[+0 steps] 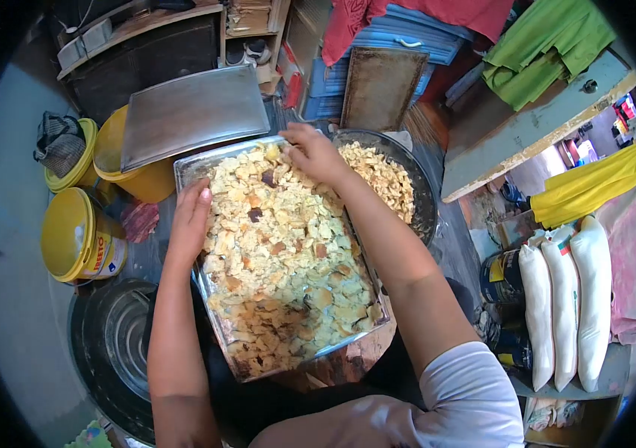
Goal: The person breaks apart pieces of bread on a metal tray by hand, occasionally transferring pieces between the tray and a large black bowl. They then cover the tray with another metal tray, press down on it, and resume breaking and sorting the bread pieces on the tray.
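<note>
A rectangular metal tray lies in front of me, filled with torn, yellowish bread pieces, some with brown crusts and a few dark bits. My left hand rests along the tray's left rim, its fingers stretched out and close together against the bread. At the far right part of the tray, my right hand lies over the rim, fingers extended with the thumb apart and nothing visible in its grasp. Its palm is turned from view. Shadow covers the near part of the bread.
A round black pan of smaller pieces stands right of the tray. Behind are a flat metal sheet and a yellow bucket. Another yellow bucket and a large black basin stand left. Filled white bags stand right.
</note>
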The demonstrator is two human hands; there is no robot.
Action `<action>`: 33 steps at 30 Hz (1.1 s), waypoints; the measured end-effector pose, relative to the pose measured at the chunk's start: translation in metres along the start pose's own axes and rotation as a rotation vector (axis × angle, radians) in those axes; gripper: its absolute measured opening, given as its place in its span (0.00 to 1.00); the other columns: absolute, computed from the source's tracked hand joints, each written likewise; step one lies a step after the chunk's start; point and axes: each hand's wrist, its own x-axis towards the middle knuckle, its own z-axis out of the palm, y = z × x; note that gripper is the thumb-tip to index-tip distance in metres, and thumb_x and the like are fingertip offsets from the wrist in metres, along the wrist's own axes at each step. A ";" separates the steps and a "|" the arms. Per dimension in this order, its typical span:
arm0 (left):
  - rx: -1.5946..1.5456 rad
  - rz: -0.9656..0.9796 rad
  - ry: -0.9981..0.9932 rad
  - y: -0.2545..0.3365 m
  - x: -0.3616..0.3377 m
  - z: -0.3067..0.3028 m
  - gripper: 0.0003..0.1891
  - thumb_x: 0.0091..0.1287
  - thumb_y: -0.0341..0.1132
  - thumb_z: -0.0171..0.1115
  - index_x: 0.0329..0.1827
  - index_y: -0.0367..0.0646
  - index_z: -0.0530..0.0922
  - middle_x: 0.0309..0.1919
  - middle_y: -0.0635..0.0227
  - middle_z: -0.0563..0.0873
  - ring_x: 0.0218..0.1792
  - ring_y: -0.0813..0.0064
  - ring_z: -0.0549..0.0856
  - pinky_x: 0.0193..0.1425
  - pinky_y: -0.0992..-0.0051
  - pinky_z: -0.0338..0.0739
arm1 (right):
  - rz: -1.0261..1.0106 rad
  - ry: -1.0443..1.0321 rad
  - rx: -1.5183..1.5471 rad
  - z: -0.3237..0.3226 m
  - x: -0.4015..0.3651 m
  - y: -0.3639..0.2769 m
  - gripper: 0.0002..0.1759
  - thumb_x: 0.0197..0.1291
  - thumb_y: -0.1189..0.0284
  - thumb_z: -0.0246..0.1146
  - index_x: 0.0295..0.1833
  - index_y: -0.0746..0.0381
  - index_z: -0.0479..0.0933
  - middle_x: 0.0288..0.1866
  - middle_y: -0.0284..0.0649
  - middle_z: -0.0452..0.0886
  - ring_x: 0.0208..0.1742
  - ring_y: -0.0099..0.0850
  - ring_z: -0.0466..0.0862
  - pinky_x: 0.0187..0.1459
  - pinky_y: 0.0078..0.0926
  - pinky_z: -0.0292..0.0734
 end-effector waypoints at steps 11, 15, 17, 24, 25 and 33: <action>0.487 0.073 -0.112 0.029 -0.020 0.007 0.26 0.72 0.48 0.48 0.68 0.42 0.68 0.70 0.52 0.64 0.73 0.52 0.57 0.75 0.55 0.46 | 0.150 -0.165 -0.217 0.013 -0.063 -0.020 0.37 0.69 0.48 0.41 0.76 0.57 0.49 0.79 0.46 0.46 0.79 0.41 0.46 0.75 0.51 0.32; 0.542 0.093 -0.153 0.024 -0.022 0.007 0.27 0.72 0.49 0.48 0.69 0.44 0.67 0.72 0.53 0.61 0.75 0.53 0.54 0.76 0.56 0.43 | 0.145 -0.014 -0.165 0.001 -0.065 -0.030 0.38 0.69 0.47 0.40 0.76 0.58 0.48 0.79 0.45 0.46 0.79 0.42 0.46 0.74 0.52 0.32; 0.550 0.101 -0.156 0.027 -0.025 0.008 0.27 0.72 0.49 0.48 0.69 0.44 0.67 0.73 0.54 0.60 0.75 0.53 0.53 0.76 0.55 0.43 | 0.129 -0.065 -0.229 0.004 -0.074 -0.039 0.38 0.70 0.47 0.40 0.76 0.59 0.48 0.79 0.45 0.46 0.79 0.42 0.46 0.74 0.53 0.31; 0.548 0.173 -0.237 0.042 -0.038 0.008 0.27 0.72 0.48 0.48 0.69 0.44 0.66 0.73 0.53 0.60 0.75 0.54 0.52 0.76 0.54 0.42 | 0.145 0.111 -0.156 -0.016 -0.106 -0.049 0.29 0.65 0.55 0.54 0.69 0.53 0.64 0.69 0.49 0.64 0.73 0.45 0.60 0.71 0.54 0.49; 0.525 0.169 -0.237 0.043 -0.039 0.006 0.27 0.72 0.48 0.48 0.69 0.44 0.67 0.72 0.53 0.60 0.75 0.54 0.52 0.76 0.54 0.42 | 0.175 0.091 -0.093 -0.023 -0.111 -0.046 0.25 0.63 0.59 0.58 0.64 0.55 0.69 0.61 0.46 0.69 0.66 0.44 0.66 0.66 0.50 0.57; 0.425 0.191 -0.168 0.032 -0.039 -0.011 0.26 0.72 0.48 0.48 0.68 0.44 0.67 0.70 0.51 0.63 0.74 0.52 0.55 0.76 0.56 0.44 | 0.025 -0.042 -0.130 -0.013 -0.113 -0.047 0.13 0.54 0.73 0.63 0.46 0.51 0.81 0.39 0.36 0.76 0.48 0.37 0.75 0.52 0.35 0.68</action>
